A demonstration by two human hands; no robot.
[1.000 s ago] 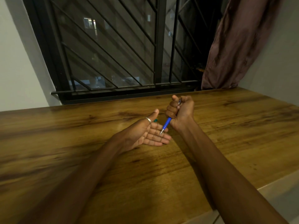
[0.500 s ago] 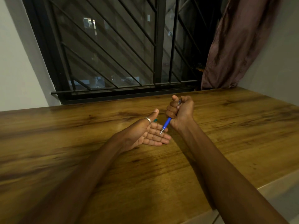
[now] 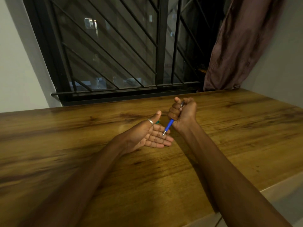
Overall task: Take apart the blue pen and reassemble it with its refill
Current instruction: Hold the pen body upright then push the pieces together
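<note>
Well, the table (image 3: 229, 145) is a broad wooden top with dark streaks in the grain, and it stands right against a window (image 3: 114, 46) with a black metal grille of slanted bars; outside it is dark, with some lit windows far off. On the right side of the window hangs a brownish curtain (image 3: 242, 43), and pale walls close the corner on both sides.

The blue pen (image 3: 169, 126) is in one piece – a bright blue barrel with a silver pointed tip. It is tilted, the tip pointing down and to the left. A bit of metal at its upper end shows out of the top of the fist.

The right hand (image 3: 185, 112) is closed as a fist around the upper part of the pen, all fingers wrapped on it, a little above the table. The left hand (image 3: 147, 135) lies just beside it, palm up, fingers straight and together, thumb lifted; it holds nothing. A silver ring (image 3: 150, 122) is on the thumb. The tip of the pen is over the left fingers – whether it touches them, I cannot tell. A small green thing (image 3: 157, 122) shows behind the left thumb, mostly hidden.
</note>
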